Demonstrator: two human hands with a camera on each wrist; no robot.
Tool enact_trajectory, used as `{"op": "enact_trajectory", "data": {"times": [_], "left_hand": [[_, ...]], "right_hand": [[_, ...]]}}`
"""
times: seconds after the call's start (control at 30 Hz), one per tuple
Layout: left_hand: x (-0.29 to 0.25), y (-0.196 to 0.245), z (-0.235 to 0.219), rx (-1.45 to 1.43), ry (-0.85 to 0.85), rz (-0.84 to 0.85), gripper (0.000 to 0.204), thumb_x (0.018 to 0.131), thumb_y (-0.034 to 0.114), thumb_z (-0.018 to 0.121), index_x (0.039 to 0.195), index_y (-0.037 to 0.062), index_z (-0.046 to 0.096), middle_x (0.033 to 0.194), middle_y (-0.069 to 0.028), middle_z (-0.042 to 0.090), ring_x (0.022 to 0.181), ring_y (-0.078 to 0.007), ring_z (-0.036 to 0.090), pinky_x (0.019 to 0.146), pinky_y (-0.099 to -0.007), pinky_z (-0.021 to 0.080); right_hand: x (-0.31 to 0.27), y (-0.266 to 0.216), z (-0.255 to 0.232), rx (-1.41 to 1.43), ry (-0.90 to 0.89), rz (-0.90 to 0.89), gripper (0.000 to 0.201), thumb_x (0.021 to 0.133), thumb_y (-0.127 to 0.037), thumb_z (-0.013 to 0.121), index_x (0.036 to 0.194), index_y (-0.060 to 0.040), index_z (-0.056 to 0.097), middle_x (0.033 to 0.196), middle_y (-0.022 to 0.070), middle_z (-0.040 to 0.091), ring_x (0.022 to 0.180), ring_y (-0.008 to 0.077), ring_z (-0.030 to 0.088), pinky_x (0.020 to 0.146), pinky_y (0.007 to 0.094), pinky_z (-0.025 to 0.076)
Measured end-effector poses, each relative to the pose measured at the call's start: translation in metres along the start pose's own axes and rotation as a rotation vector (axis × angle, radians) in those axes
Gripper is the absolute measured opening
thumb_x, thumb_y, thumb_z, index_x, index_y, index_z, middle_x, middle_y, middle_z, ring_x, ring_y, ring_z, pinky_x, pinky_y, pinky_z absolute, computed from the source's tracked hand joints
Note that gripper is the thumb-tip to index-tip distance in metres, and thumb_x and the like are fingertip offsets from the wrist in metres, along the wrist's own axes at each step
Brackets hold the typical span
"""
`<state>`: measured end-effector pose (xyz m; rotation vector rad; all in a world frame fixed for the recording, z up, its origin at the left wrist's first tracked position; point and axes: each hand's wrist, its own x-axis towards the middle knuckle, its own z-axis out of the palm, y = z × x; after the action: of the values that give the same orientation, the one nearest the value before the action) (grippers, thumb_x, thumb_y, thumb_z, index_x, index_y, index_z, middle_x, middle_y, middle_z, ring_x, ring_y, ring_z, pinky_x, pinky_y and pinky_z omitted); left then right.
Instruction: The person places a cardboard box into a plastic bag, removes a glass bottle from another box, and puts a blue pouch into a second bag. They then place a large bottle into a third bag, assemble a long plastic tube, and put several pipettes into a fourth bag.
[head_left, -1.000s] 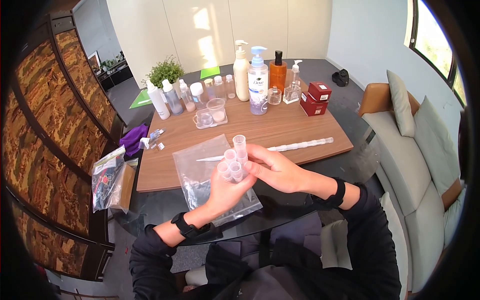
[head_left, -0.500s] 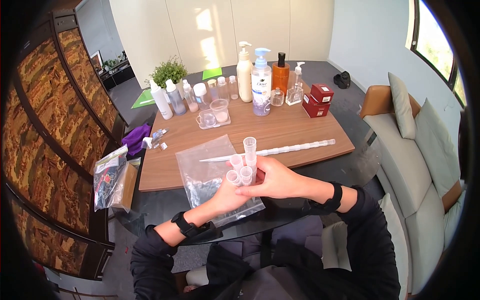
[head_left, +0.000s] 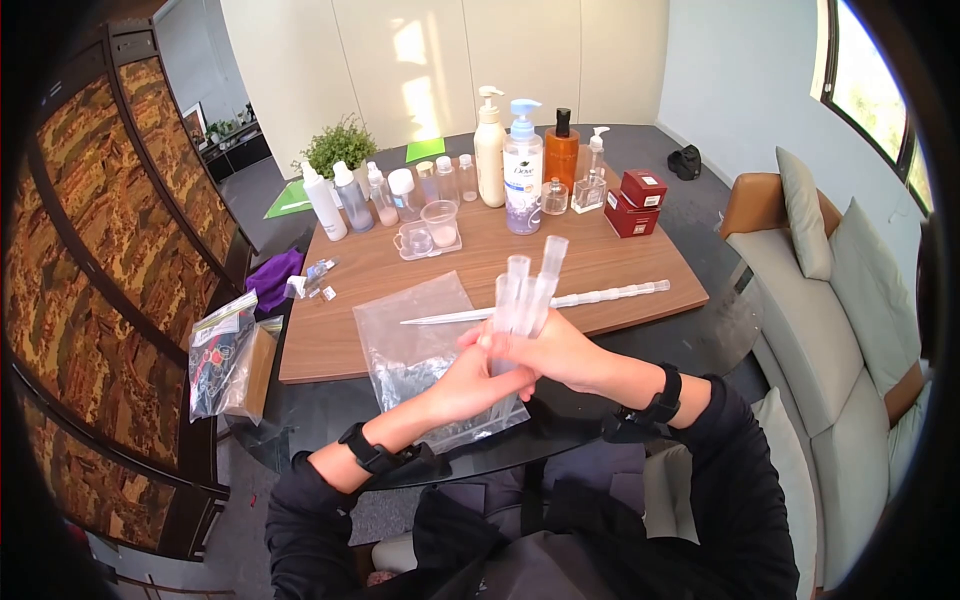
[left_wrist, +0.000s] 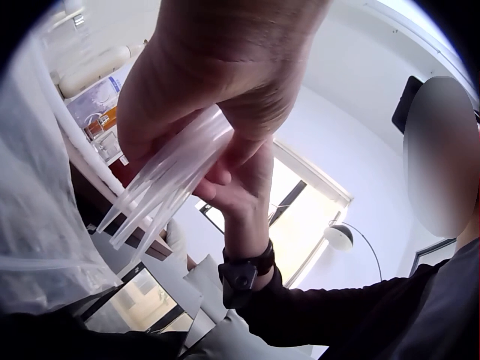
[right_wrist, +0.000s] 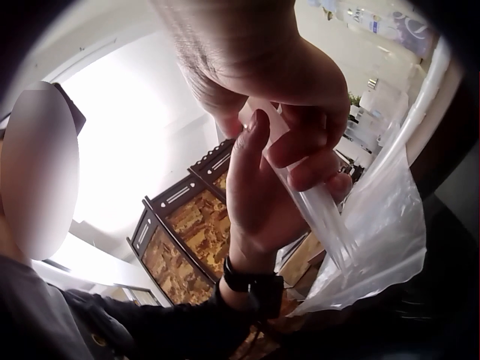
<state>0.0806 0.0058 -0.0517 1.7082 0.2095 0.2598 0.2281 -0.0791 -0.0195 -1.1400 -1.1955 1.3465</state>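
Observation:
Both hands hold a bundle of several clear, tapered pipette tips [head_left: 525, 300] in front of the body. The right hand [head_left: 555, 352] wraps round the bundle just below its wide ends, which point up and away. Lower and to the left, the left hand [head_left: 468, 388] has its fingers at the same bundle, meeting the right hand. In the left wrist view the narrow ends of the tips [left_wrist: 161, 184] stick out below the hand. The right wrist view shows the left fingers [right_wrist: 300, 154] curled across the tips [right_wrist: 319, 214].
Under the hands lies a clear plastic bag [head_left: 405, 350] at the table's front edge. Behind it a long stack of nested tips [head_left: 610, 294] lies on the wooden board [head_left: 350, 270]. Bottles, a pump bottle [head_left: 522, 175], small tubs [head_left: 430, 238] and red boxes [head_left: 635, 205] stand farther back.
The bundle has shifted right and tipped, so its wide ends now point away rather than up at the head camera. The right hand has moved from one tip to round the whole bundle.

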Motion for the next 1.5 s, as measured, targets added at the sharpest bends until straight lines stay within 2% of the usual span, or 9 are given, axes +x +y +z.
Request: {"op": "enact_trajectory", "data": {"times": [0.27,0.47,0.7,0.8,0.93,1.2,1.33,1.43,1.5], "left_hand": [[-0.016,0.007,0.010,-0.133,-0.084,-0.124,0.037,0.104,0.027,0.044,0.129,-0.0008,0.047,0.115,-0.0148,0.063,0.091,-0.0197,0.066,0.082,-0.0324,0.053],[-0.024,0.010,-0.004,0.436,-0.050,-0.220,0.044,0.103,0.035,0.043,0.105,-0.0025,0.067,0.095,-0.0072,0.071,0.081,-0.0211,0.066,0.078,-0.0366,0.051],[-0.012,0.051,-0.022,-0.057,0.556,0.128,0.039,0.101,0.034,0.045,0.119,0.0041,0.063,0.110,-0.0075,0.069,0.098,-0.0162,0.064,0.086,-0.0312,0.047],[-0.010,0.060,-0.029,-0.269,0.165,0.006,0.038,0.102,0.029,0.046,0.128,0.0019,0.055,0.120,-0.0087,0.065,0.109,-0.0159,0.060,0.093,-0.0309,0.045],[-0.007,0.056,-0.025,-0.145,0.096,0.107,0.035,0.102,0.030,0.051,0.120,0.0008,0.058,0.113,-0.0122,0.068,0.106,-0.0159,0.062,0.094,-0.0323,0.047],[-0.002,0.054,-0.002,-0.235,0.351,0.150,0.028,0.101,0.027,0.053,0.111,0.0019,0.060,0.098,-0.0111,0.069,0.093,-0.0166,0.065,0.085,-0.0332,0.052],[0.003,0.050,-0.011,-0.254,0.505,0.226,0.026,0.100,0.028,0.054,0.107,0.0040,0.057,0.094,-0.0086,0.069,0.092,-0.0154,0.063,0.086,-0.0327,0.050],[-0.017,0.067,-0.126,-0.507,0.720,0.535,0.029,0.098,0.034,0.056,0.105,0.0065,0.055,0.090,-0.0063,0.063,0.090,-0.0179,0.063,0.083,-0.0355,0.052],[-0.030,0.100,-0.133,-0.504,0.847,0.537,0.031,0.098,0.037,0.057,0.104,0.0073,0.054,0.091,-0.0059,0.061,0.090,-0.0185,0.062,0.084,-0.0362,0.053]], "right_hand": [[-0.002,0.018,-0.010,0.428,0.060,0.061,0.032,0.094,-0.034,0.063,0.109,-0.0073,0.052,0.101,0.0133,0.066,0.091,0.0209,0.067,0.059,0.0286,0.054],[-0.003,0.021,-0.010,0.241,0.110,-0.106,0.026,0.094,-0.030,0.064,0.102,-0.0072,0.056,0.078,0.0020,0.057,0.084,0.0166,0.065,0.064,0.0312,0.053],[-0.030,0.002,0.000,0.185,-0.134,0.249,0.028,0.090,-0.031,0.069,0.088,-0.0089,0.051,0.062,-0.0040,0.043,0.048,0.0064,0.041,0.051,0.0267,0.044],[-0.035,0.000,0.008,0.232,-0.245,0.304,0.028,0.091,-0.029,0.068,0.093,-0.0082,0.050,0.064,-0.0044,0.041,0.048,0.0053,0.039,0.051,0.0262,0.041],[-0.037,-0.001,0.008,0.222,-0.290,0.305,0.027,0.092,-0.029,0.067,0.091,-0.0082,0.050,0.064,-0.0043,0.041,0.048,0.0048,0.037,0.051,0.0259,0.040],[-0.040,-0.010,0.009,0.187,-0.240,0.287,0.030,0.093,-0.030,0.066,0.083,-0.0114,0.045,0.063,-0.0053,0.038,0.048,0.0041,0.036,0.046,0.0237,0.036],[-0.039,0.015,0.004,0.011,-0.246,0.151,0.033,0.094,-0.030,0.064,0.111,-0.0048,0.052,0.075,0.0004,0.052,0.054,0.0055,0.044,0.050,0.0252,0.041],[-0.068,0.030,0.021,-0.221,-0.308,0.306,0.065,0.094,-0.030,0.064,0.148,-0.0072,0.035,0.100,0.0061,0.063,0.064,0.0056,0.052,0.058,0.0240,0.046],[-0.074,0.021,0.012,-0.211,-0.151,0.199,0.039,0.092,-0.028,0.066,0.120,-0.0052,0.053,0.080,0.0001,0.058,0.058,0.0044,0.049,0.052,0.0228,0.042]]}}
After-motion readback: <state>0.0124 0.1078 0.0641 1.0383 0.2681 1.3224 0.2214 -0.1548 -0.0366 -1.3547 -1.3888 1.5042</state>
